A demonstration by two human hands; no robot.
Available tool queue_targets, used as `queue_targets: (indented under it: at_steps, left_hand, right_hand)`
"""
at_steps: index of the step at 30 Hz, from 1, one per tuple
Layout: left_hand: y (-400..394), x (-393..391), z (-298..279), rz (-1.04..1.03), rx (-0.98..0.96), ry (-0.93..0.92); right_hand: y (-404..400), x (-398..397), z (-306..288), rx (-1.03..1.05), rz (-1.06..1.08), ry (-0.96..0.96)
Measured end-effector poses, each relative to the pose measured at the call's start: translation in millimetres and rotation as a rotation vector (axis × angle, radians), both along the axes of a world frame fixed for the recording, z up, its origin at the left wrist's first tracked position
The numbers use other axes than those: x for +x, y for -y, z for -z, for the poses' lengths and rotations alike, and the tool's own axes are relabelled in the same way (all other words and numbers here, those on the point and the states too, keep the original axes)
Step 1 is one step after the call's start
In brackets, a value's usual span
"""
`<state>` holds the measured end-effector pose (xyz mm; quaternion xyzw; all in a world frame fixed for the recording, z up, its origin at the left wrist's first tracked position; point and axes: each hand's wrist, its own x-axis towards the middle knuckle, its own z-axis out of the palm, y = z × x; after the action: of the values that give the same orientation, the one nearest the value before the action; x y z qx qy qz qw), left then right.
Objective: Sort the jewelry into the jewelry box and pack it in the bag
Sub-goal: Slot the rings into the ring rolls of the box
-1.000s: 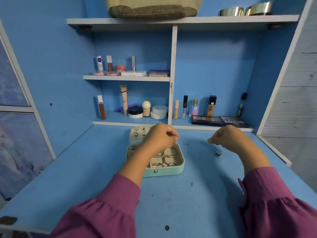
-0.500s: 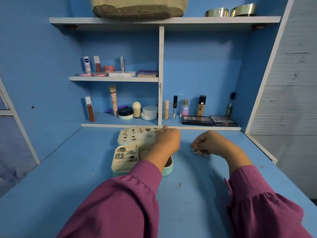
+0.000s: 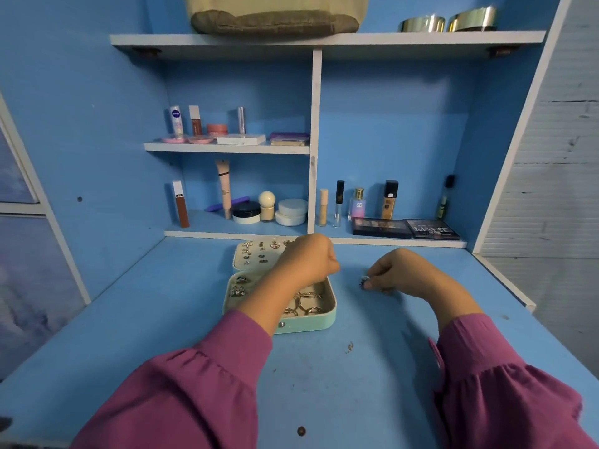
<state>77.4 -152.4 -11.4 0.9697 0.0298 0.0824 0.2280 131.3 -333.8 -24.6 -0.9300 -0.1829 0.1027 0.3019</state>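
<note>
Jewelry box (image 3: 301,323) open under my left hand (image 3: 309,259), fist curled, contents unseen. My right hand (image 3: 393,270) pinches a ring (image 3: 363,281) just right of it. Compartments mostly filled; bag (image 3: 275,17) waits shelved above, packing undone.

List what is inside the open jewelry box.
The jewelry box holds rings at left and gold hoops at right; its lid carries earrings. The left hand covers the middle.
</note>
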Motion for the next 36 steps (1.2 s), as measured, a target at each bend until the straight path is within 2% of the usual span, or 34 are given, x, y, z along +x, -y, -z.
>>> queue_targets:
  at_steps: [4,8,16,19,22,25,29,32,36]
  left_hand:
    - [-29.4,-19.1,-2.8,0.017,-0.221,0.058]
    - [-61.5,-38.9,-5.1,0.017,-0.329,0.103]
    - [-108.5,-78.6,-3.8,0.055,-0.597,0.091]
    - [-115.8,-89.2,-0.6,0.053,-0.657,0.093]
    - [-120.5,-94.3,2.7,0.055,-0.639,0.071]
    - [-123.0,-95.5,3.8,0.051,-0.638,0.059]
    - [-123.6,-96.4,3.8,0.055,-0.641,0.063]
    - [-124.0,-96.9,3.6,0.052,-0.636,0.056]
    - [-125.8,-98.2,3.8,0.046,-0.629,0.054]
  right_hand:
    - [-3.8,-4.5,-3.0,0.028,-0.005,0.084]
    - [-10.9,-6.3,-0.2,-0.027,-0.059,0.17]
    - [-21.4,-5.6,6.6,-0.1,-0.046,0.215]
    - [-24.1,-5.7,7.0,-0.107,-0.011,0.251]
    - [-27.4,-5.2,7.8,-0.109,0.033,0.238]
    - [-31.5,-5.3,10.9,0.042,0.108,0.202]
    - [-39.6,-11.9,7.8,0.406,0.176,-0.015]
    - [-46.5,-12.9,10.3,0.461,0.198,-0.053]
    - [-54.4,-16.2,13.8,0.453,0.213,0.047]
